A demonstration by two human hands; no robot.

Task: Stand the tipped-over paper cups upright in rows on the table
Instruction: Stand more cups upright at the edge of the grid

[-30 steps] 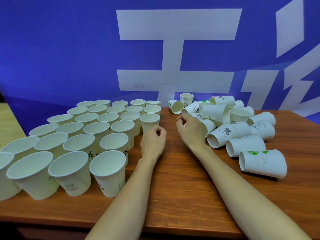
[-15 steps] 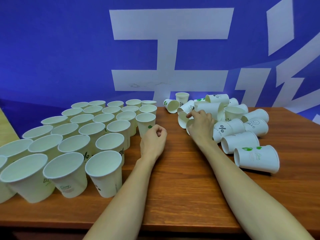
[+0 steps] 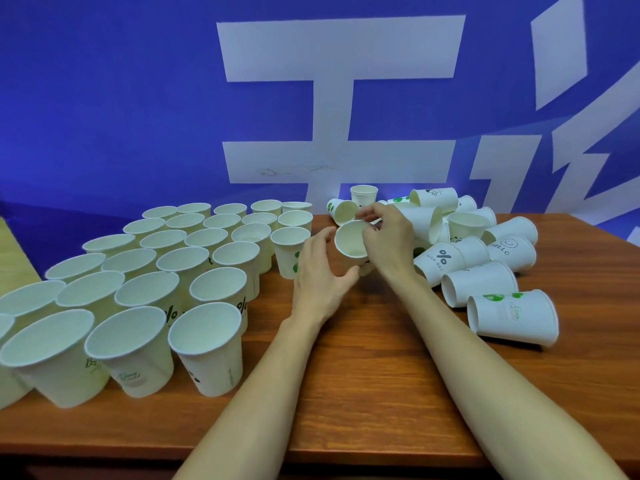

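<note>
Several white paper cups stand upright in rows [image 3: 194,268] on the left half of the wooden table [image 3: 374,368]. A pile of tipped-over cups [image 3: 478,251] lies at the right. Between them a single white cup [image 3: 349,239] is lifted off the table, its mouth facing me. My right hand [image 3: 388,237] pinches its rim from the right. My left hand [image 3: 322,275] is spread beside and under the cup, fingers curving toward it; the thumb touches near its base.
A blue wall with large white characters [image 3: 339,109] rises right behind the table. One cup [image 3: 363,195] stands upright at the back of the pile. A lighter wooden surface [image 3: 14,258] shows at the far left. The table's front edge runs along the bottom.
My right hand took a cup from the pile and lifted it toward the middle. My left hand opened from a loose fist and rose to meet the cup.
</note>
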